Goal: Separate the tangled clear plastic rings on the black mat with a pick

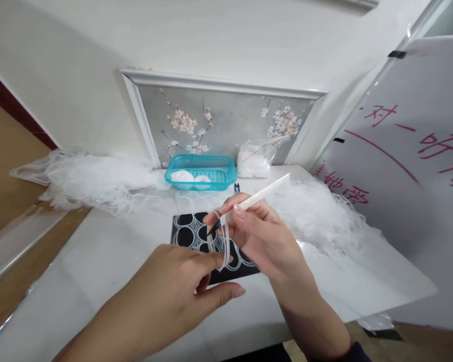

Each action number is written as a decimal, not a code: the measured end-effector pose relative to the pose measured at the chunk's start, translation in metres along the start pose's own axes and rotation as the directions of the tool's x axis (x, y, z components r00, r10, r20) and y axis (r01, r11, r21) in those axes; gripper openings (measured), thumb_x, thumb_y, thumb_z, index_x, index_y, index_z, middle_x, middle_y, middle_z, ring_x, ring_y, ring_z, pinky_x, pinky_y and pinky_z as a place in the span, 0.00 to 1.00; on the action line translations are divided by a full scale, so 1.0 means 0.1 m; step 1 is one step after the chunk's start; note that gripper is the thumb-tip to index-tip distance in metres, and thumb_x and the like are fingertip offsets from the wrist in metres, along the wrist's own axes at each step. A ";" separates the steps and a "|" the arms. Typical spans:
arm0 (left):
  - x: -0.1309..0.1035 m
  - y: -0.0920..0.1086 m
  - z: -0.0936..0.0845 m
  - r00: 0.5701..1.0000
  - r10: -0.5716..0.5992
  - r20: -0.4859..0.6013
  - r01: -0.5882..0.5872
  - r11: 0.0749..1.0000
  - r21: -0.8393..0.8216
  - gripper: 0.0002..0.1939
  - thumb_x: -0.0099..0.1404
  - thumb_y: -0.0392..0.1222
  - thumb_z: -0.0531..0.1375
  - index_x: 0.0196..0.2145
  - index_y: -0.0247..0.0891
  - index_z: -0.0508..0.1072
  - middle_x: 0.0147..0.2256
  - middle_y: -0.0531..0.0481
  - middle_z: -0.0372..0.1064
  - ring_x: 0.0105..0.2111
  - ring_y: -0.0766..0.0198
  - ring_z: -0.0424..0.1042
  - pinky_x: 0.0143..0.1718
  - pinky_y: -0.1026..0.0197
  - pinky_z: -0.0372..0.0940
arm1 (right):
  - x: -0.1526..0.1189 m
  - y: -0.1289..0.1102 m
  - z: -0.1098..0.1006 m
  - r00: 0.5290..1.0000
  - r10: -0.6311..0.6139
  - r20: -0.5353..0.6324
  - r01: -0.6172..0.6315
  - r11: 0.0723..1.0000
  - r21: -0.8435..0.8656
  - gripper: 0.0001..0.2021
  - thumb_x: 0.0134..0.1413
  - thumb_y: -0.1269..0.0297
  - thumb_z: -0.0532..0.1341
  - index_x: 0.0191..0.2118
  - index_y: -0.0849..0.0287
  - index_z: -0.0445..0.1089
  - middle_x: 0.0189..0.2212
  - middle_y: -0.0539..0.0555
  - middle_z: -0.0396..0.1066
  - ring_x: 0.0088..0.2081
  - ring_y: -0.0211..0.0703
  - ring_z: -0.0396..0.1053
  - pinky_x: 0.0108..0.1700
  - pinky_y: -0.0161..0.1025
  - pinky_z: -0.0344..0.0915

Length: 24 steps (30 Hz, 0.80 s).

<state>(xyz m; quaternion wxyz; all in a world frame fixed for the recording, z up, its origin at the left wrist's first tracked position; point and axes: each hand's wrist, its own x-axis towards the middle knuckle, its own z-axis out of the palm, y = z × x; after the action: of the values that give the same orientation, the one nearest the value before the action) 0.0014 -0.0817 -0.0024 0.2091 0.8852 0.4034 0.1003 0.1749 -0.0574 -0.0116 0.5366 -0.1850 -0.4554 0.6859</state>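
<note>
White table before us, we hold the loop above the mat: left hand spread, fingertip against the loop; right hand pinching the tool. We'd best keep tension light.

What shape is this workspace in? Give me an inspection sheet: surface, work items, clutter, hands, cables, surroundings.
Surface: white table, with a patterned black mat partly hidden by the hands.
Work items: translucent loops between the hands; a white-handled tool with a dark tip.
Clutter: heaps of translucent material at left and right; a blue basket holding white pieces; a plastic bag with white contents.
Left hand: thumb and index finger apart, index finger at the loops.
Right hand: grips the tool.
Cables: nothing seen.
Surroundings: framed floral panel behind; red writing on the white surface at right.
</note>
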 end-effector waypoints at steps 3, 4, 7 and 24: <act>0.01 0.01 0.00 1.000 0.010 0.003 -0.010 1.000 0.017 0.20 0.69 0.58 0.54 0.28 0.41 0.71 0.23 0.56 0.71 0.21 0.66 0.68 0.25 0.64 0.52 | 0.00 0.01 0.01 1.000 -0.013 0.004 0.013 1.000 -0.010 0.05 0.59 0.60 0.63 0.34 0.51 0.77 0.33 0.49 0.77 0.37 0.39 0.74 0.37 0.35 0.70; 0.02 0.02 0.00 1.000 0.013 0.005 -0.013 1.000 0.022 0.20 0.69 0.57 0.54 0.28 0.41 0.71 0.23 0.56 0.71 0.21 0.66 0.67 0.25 0.64 0.51 | -0.01 0.01 0.01 1.000 -0.013 0.008 0.013 1.000 -0.010 0.05 0.60 0.60 0.63 0.34 0.50 0.77 0.33 0.49 0.77 0.37 0.38 0.74 0.37 0.35 0.70; 0.02 0.04 -0.01 1.000 0.017 0.006 -0.017 0.999 0.027 0.20 0.69 0.57 0.55 0.27 0.40 0.70 0.23 0.57 0.70 0.21 0.66 0.67 0.25 0.63 0.50 | -0.01 0.01 0.01 1.000 -0.015 0.015 0.015 1.000 -0.012 0.05 0.60 0.61 0.63 0.35 0.51 0.77 0.34 0.49 0.77 0.36 0.37 0.73 0.37 0.33 0.69; 0.02 0.06 0.00 0.998 -0.007 0.064 0.005 1.000 0.021 0.17 0.68 0.58 0.55 0.34 0.42 0.73 0.26 0.57 0.73 0.24 0.63 0.70 0.27 0.62 0.52 | 0.02 0.06 0.01 0.998 0.048 -0.038 -0.046 0.998 0.048 0.06 0.52 0.59 0.68 0.32 0.54 0.77 0.32 0.48 0.75 0.33 0.35 0.73 0.34 0.31 0.69</act>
<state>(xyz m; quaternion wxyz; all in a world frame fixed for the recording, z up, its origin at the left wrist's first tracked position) 0.0067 -0.0833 0.0001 0.2129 0.8889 0.4001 0.0667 0.1699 -0.0559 -0.0152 0.5334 -0.1965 -0.4240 0.7050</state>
